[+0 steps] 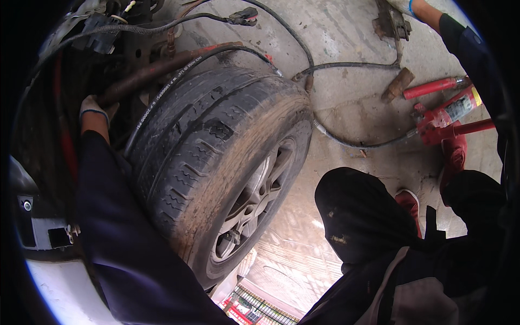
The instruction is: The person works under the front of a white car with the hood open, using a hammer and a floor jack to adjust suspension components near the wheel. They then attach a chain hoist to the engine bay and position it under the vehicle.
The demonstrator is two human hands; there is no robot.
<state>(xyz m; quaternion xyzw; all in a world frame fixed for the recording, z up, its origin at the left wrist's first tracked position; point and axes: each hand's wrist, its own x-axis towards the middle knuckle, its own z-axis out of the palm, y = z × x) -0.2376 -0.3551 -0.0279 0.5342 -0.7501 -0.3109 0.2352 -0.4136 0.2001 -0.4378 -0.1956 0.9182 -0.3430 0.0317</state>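
Observation:
My left hand (97,110), in a whitish glove, reaches behind the tire (179,124) into the wheel well. It is closed round the lower end of a long, rusty red-brown tube (146,76); some fingers are hidden. A black hydraulic hose (179,75) curves over the tire tread beside the tube. The wheel has a grey spoked rim (254,200) and brown dirt on its sidewall. At the top right edge, my gloved right hand (402,5) is nearest to a rusty metal bracket (391,26). Its fingers are mostly cut off by the frame.
A red hydraulic hand pump (447,114) lies on the concrete floor (346,38) to the right, with its hose (368,145) running toward the wheel. A red cylinder (430,88) and a short rusty pipe (398,85) lie nearby. Dark cables (179,23) cross the upper left.

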